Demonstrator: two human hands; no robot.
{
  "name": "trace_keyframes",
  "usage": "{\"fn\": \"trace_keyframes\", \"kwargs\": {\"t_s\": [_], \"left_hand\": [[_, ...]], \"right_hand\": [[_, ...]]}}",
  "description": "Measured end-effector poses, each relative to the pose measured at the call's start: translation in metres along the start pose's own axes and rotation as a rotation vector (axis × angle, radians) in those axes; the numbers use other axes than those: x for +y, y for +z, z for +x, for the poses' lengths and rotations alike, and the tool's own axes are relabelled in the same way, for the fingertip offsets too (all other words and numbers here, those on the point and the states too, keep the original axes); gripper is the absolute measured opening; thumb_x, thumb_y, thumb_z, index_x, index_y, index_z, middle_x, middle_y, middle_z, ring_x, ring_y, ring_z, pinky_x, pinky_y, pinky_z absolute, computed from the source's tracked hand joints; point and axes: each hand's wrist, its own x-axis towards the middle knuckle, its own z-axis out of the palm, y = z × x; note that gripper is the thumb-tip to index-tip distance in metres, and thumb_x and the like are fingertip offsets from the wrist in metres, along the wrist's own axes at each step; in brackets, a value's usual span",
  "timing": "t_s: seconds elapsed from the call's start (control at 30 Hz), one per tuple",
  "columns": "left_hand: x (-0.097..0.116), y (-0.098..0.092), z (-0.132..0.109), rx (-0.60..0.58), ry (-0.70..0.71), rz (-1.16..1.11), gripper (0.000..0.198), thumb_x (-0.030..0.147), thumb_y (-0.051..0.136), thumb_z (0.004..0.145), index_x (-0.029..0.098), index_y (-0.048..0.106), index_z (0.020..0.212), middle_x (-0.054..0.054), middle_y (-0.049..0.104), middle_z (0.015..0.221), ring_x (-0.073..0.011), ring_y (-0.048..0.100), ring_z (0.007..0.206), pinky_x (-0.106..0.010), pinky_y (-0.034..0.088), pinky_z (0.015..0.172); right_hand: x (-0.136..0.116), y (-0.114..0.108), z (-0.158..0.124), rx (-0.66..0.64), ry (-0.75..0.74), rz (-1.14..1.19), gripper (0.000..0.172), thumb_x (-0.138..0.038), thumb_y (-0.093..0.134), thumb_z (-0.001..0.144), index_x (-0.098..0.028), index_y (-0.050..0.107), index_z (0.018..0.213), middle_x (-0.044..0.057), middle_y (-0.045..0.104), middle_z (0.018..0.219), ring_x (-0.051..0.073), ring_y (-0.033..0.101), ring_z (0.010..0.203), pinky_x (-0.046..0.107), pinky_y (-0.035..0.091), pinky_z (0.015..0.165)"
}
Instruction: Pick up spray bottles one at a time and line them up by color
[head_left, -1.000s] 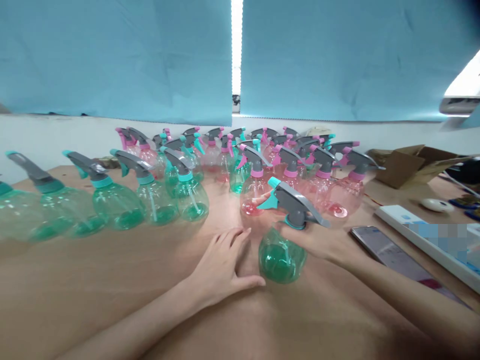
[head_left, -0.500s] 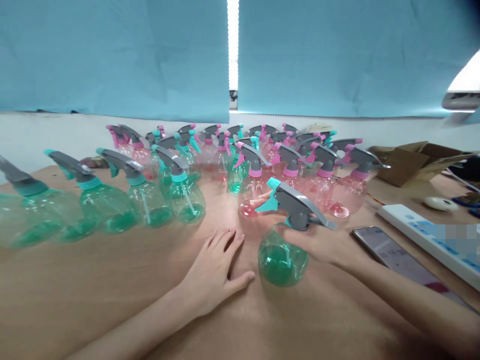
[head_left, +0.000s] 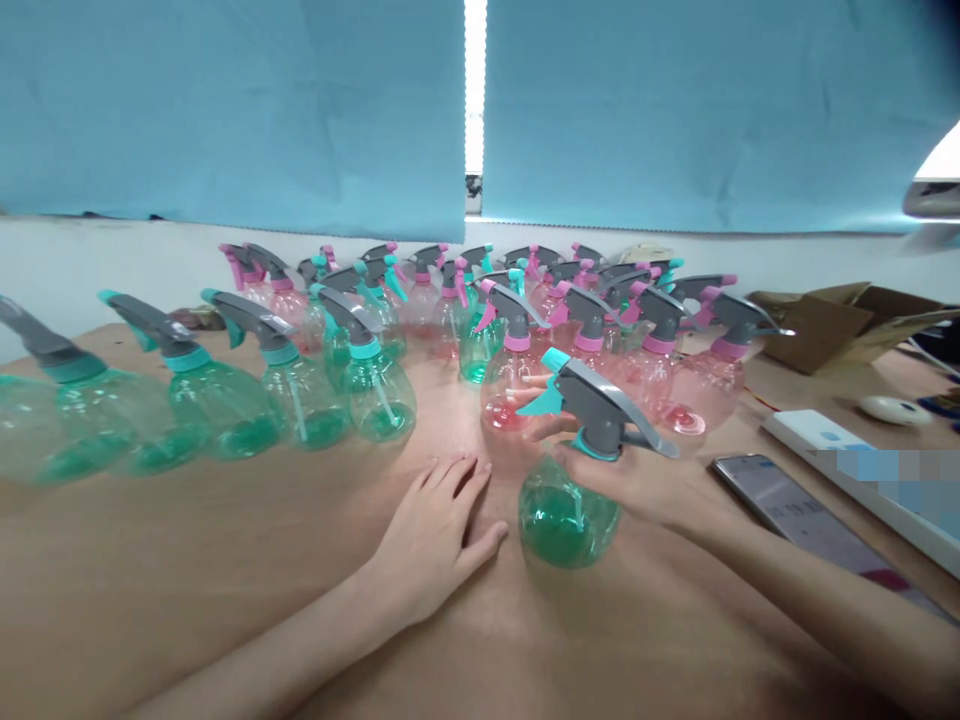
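Note:
A spray bottle [head_left: 568,520] with a clear green body, grey head and turquoise nozzle is in front of me, slightly right of the middle. My right hand [head_left: 622,475] is around its neck, the thumb across the bottle's shoulder and the fingers reaching behind it, partly hidden by the head. Flat on the table to the left lies my left hand [head_left: 435,530], fingers stretched out and holding nothing, its thumb pointing towards the bottle but apart from it. Just behind my right fingers stands a pink spray bottle [head_left: 504,385].
Several green spray bottles [head_left: 379,400] stand in a row at left. Pink spray bottles [head_left: 709,385] and mixed ones fill the back. On the right are a phone [head_left: 795,520], a white power strip [head_left: 806,432], a white mouse [head_left: 895,410] and an open cardboard box [head_left: 817,325].
The whole view has shifted slightly, so the things appear a little further right. Both hands and the green bottle keep nearly the same places on the table.

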Motion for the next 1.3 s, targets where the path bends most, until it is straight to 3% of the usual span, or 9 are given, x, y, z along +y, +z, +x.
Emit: {"fn": "trace_keyframes", "kwargs": {"t_s": [0.07,0.13,0.7,1.07,1.3], "left_hand": [[0.0,-0.0004,0.0004,-0.009,-0.002,0.002,0.052,0.044,0.049,0.092,0.012,0.048,0.133,-0.016,0.049,0.139,-0.0328,0.045,0.127,-0.049,0.037,0.102],[-0.0002,-0.0004,0.0006,-0.012,-0.007,0.005,0.053,0.044,0.049,0.092,0.012,0.048,0.134,-0.016,0.048,0.14,-0.0328,0.044,0.128,-0.049,0.037,0.103],[-0.0009,0.0011,0.0004,-0.01,0.0,-0.002,0.052,0.043,0.048,0.093,0.012,0.048,0.134,-0.016,0.048,0.139,-0.0329,0.044,0.128,-0.05,0.037,0.102],[-0.0002,-0.0002,0.0007,-0.007,-0.005,-0.015,0.052,0.043,0.049,0.092,0.012,0.048,0.134,-0.017,0.048,0.139,-0.0333,0.044,0.128,-0.05,0.038,0.102],[-0.0013,0.0019,-0.0005,-0.004,-0.005,-0.012,0.051,0.044,0.049,0.092,0.015,0.048,0.134,-0.016,0.048,0.14,-0.0321,0.044,0.128,-0.049,0.037,0.102]], "right_hand": [[-0.0022,-0.0011,0.0001,0.012,-0.013,-0.08,0.011,-0.026,0.054,0.069,-0.024,0.061,0.077,0.001,0.072,0.08,0.02,0.07,0.069,0.031,0.058,0.062],[-0.0042,-0.0019,0.0002,0.022,-0.024,-0.14,0.007,-0.025,0.053,0.069,-0.024,0.059,0.068,0.001,0.071,0.079,0.019,0.068,0.066,0.03,0.057,0.06],[-0.0036,-0.0021,-0.0004,0.044,-0.024,-0.183,0.013,-0.027,0.053,0.07,-0.025,0.064,0.077,0.001,0.073,0.073,0.02,0.069,0.067,0.033,0.057,0.062],[-0.0029,0.0001,0.0016,0.039,-0.083,-0.139,0.009,-0.028,0.053,0.073,-0.024,0.06,0.069,0.002,0.069,0.08,0.019,0.067,0.074,0.033,0.057,0.067],[0.0014,-0.0026,0.0001,-0.009,-0.023,-0.17,0.009,-0.028,0.053,0.071,-0.024,0.061,0.072,0.003,0.072,0.082,0.018,0.066,0.063,0.031,0.056,0.056]]}}
